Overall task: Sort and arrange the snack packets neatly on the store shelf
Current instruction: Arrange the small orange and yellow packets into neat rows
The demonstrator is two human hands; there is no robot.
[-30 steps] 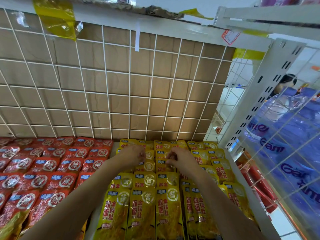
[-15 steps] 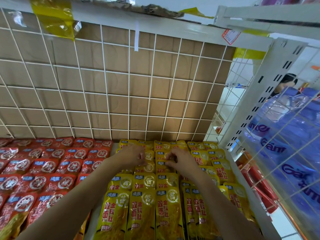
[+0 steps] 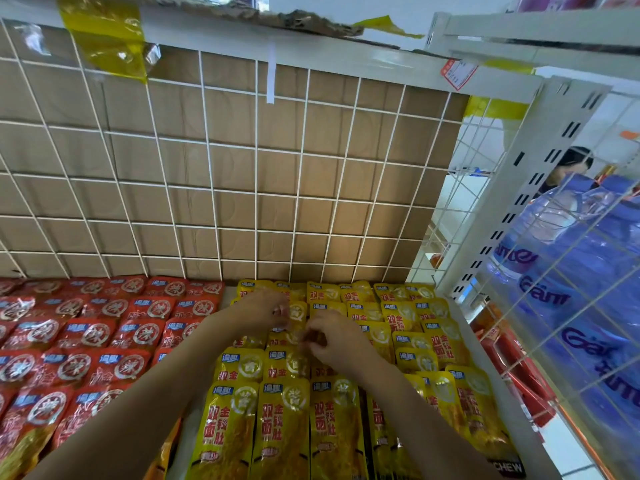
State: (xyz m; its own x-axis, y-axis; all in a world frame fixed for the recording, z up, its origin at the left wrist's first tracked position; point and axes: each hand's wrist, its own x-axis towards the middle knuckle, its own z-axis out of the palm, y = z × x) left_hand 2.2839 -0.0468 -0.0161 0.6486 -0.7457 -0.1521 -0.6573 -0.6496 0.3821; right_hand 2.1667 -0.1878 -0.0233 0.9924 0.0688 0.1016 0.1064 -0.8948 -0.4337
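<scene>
Yellow snack packets lie in overlapping rows on the right half of the shelf. Red snack packets fill the left half. My left hand reaches over the yellow rows near the back, fingers curled and pinching the top of a yellow packet. My right hand is just right of it and slightly nearer, fingers curled on the packets in the middle rows. What the right fingers hold is hidden under the hand.
A white wire grid backed with cardboard closes the rear of the shelf. A white slotted upright and wire side panel bound the right, with blue bottle packs behind. A person stands beyond.
My right hand has drawn back slightly toward me and down over the yellow rows. My left hand stays near the back rows.
</scene>
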